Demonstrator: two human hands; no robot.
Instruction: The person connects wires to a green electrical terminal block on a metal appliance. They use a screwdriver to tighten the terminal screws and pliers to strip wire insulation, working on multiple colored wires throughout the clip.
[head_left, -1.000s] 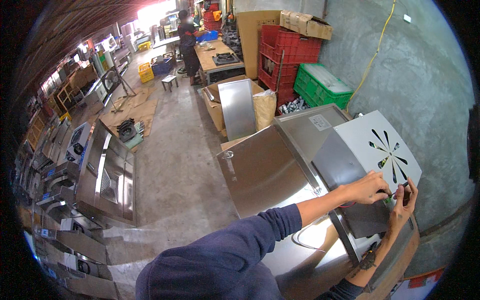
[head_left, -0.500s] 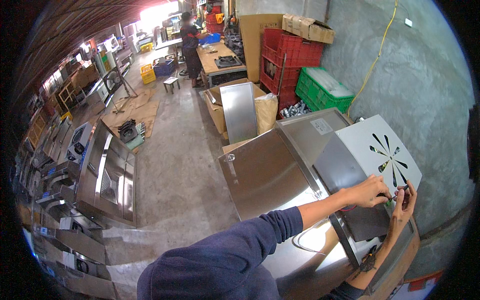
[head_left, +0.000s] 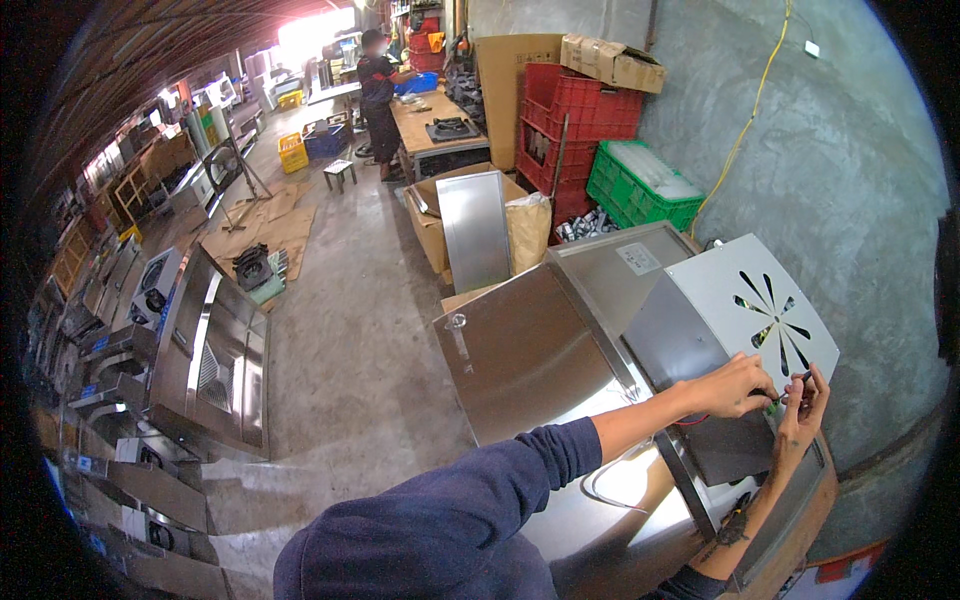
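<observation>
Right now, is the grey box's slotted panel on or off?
On: the slotted panel meets the side of the grey box along a shared edge, with no gap visible. Cannot tell whether it's fastened.

From the head, a wide fisheye looks down at the nearby hands (head_left: 738, 384).

Open air above the vented box (head_left: 718, 298)

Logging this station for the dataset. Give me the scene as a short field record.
Left hand: pinching a small dark item, identity unclear
Right hand: thumb and fingers at the same item
Worksite: near edge of a pale box with radial slots
Beside box: steel panels
Behind: stacked red crates, green crate
Background: co-worker standing at a wooden table
</observation>
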